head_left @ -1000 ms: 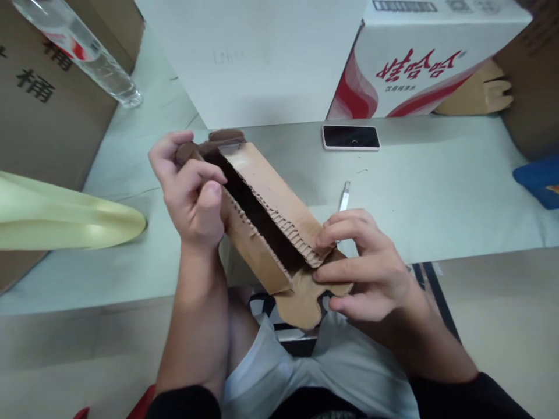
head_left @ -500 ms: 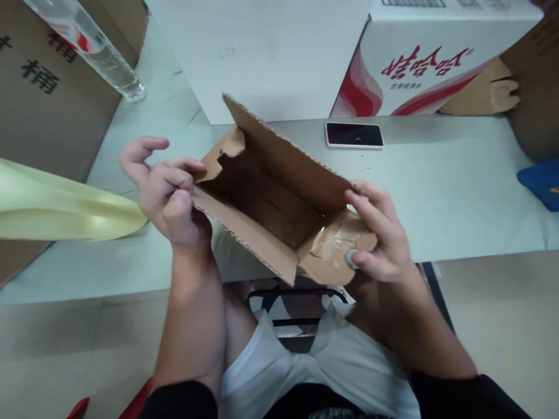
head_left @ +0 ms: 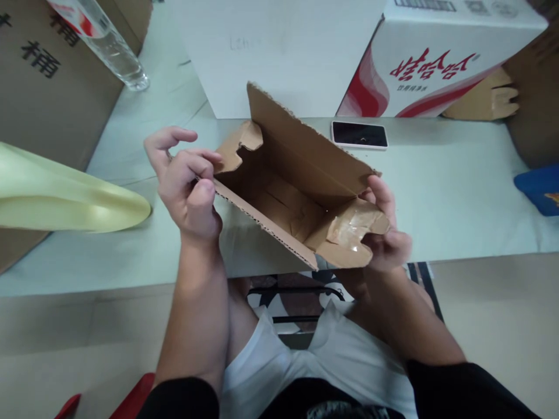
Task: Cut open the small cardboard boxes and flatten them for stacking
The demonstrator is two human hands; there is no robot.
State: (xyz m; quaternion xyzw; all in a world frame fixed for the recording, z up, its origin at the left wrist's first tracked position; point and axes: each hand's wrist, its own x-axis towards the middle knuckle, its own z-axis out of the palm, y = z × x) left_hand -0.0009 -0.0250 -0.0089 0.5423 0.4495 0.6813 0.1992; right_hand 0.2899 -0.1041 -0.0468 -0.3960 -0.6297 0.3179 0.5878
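Note:
Between my two hands, a small brown cardboard box (head_left: 279, 218) is held tilted above the table's front edge, its top flaps standing apart and its inside bare. My left hand (head_left: 187, 180) pinches the box at its left end, by the short flap and the near long side, with the index finger raised. At the right end, my right hand (head_left: 388, 233) grips the box from behind; some of its fingers are hidden by the short flap. Clear tape (head_left: 347, 227) and torn paper cling to that right flap.
White cartons (head_left: 283, 58) stand along the back, one with red print (head_left: 432, 75). A phone (head_left: 358, 135) lies before them. To the left are a large brown carton (head_left: 56, 116), a water bottle (head_left: 117, 55) and a yellow-green object (head_left: 78, 195). A blue item (head_left: 539, 189) sits far right.
Both hands and the box have shifted slightly right in view. My right thumb has left the face of the taped flap, and that hand now sits behind it.

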